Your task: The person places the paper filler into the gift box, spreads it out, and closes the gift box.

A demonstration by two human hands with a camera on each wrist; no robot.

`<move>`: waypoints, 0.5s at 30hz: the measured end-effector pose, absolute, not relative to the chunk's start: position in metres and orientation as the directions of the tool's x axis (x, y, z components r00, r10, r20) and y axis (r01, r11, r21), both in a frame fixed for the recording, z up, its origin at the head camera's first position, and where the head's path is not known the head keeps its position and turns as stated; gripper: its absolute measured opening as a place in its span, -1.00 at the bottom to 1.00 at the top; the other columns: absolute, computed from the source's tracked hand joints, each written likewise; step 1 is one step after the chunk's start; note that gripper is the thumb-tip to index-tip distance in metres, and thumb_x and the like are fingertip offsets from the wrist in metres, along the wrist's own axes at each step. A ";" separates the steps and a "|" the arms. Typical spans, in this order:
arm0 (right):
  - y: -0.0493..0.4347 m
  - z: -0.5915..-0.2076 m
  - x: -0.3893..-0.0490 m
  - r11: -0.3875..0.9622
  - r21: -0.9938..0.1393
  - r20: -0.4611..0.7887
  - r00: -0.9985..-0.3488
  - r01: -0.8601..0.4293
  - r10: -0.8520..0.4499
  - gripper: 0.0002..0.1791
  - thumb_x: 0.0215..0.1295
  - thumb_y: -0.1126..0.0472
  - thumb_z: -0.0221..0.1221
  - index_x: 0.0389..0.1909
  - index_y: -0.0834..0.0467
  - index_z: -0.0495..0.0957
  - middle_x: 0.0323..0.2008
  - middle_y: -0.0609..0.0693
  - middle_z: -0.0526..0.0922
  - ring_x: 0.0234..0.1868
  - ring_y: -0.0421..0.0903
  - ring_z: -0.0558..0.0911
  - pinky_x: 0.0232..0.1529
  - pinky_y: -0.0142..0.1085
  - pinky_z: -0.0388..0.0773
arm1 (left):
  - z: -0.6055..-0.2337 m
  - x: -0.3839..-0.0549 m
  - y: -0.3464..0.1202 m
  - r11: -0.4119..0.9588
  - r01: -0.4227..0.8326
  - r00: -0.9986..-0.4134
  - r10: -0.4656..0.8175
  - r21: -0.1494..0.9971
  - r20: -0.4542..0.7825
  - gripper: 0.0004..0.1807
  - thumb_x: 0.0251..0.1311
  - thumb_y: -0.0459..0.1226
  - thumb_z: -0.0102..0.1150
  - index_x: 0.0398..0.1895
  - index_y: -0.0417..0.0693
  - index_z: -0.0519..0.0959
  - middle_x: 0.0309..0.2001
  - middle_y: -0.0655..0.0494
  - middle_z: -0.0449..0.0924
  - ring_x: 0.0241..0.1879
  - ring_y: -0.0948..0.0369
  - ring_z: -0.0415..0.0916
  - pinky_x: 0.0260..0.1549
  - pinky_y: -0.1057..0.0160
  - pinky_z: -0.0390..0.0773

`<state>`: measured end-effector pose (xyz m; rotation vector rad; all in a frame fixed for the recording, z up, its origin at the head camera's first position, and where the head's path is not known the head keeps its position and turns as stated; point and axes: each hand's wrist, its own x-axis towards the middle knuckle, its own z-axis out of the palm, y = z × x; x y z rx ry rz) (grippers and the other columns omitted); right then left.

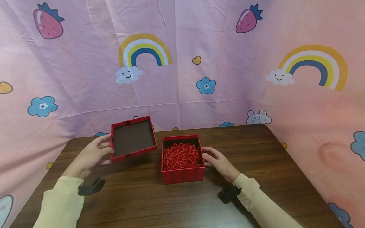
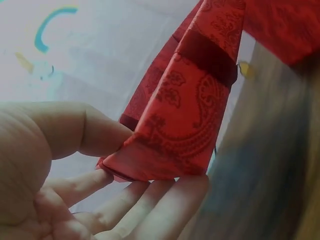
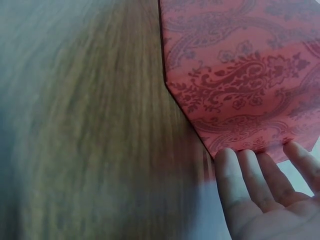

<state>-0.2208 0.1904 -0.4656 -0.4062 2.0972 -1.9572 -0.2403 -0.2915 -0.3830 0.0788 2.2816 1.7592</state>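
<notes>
My left hand (image 1: 95, 155) pinches the left side of a red patterned box lid (image 1: 134, 137), thumb on one side and fingers on the other. The lid is tilted up above the table, its dark inside facing me. In the left wrist view, a dark red ribbon band crosses the edge of the lid (image 2: 187, 105). To its right stands the red box (image 1: 183, 175), uncovered, filled with red shredded paper (image 1: 182, 156). My right hand (image 1: 218, 161) rests on the box's right side, and in the right wrist view its extended fingertips touch the paisley-patterned wall (image 3: 240, 90).
The box stands on a dark brown wooden table (image 1: 137, 202). Behind and beside the table hangs a pink and lilac cloth (image 1: 188, 28) printed with rainbows, strawberries and flowers. A dark strap is worn on each wrist.
</notes>
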 end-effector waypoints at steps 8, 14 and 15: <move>0.190 -0.464 -0.222 0.057 -0.998 0.012 -0.926 -0.036 -0.377 -0.40 0.60 0.03 0.08 0.47 0.28 0.31 0.43 0.29 0.38 0.33 0.11 0.54 0.24 -0.07 0.60 | -0.358 -0.241 -0.263 0.283 -0.058 -0.955 0.262 0.957 -0.136 -0.11 0.46 -0.37 0.09 0.69 -0.14 -0.18 0.53 -0.35 0.09 0.02 0.39 0.56 -0.08 0.07 0.73; 0.190 -0.460 -0.221 0.069 -0.997 0.001 -0.926 -0.029 -0.377 -0.41 0.60 0.04 0.09 0.47 0.29 0.31 0.43 0.29 0.37 0.34 0.12 0.53 0.26 -0.03 0.58 | -0.345 -0.238 -0.231 0.267 -0.067 -0.949 0.281 0.961 -0.144 -0.08 0.41 -0.39 0.14 0.69 -0.07 -0.14 0.54 -0.35 0.10 0.05 0.27 0.59 -0.08 0.06 0.71; 0.190 -0.459 -0.220 0.073 -0.997 -0.003 -0.925 -0.027 -0.379 -0.41 0.60 0.04 0.09 0.47 0.29 0.31 0.43 0.29 0.37 0.34 0.13 0.53 0.26 -0.02 0.57 | -0.344 -0.238 -0.226 0.259 -0.069 -0.948 0.283 0.963 -0.144 -0.09 0.40 -0.40 0.13 0.69 -0.07 -0.12 0.53 -0.35 0.12 0.04 0.24 0.59 -0.10 0.07 0.71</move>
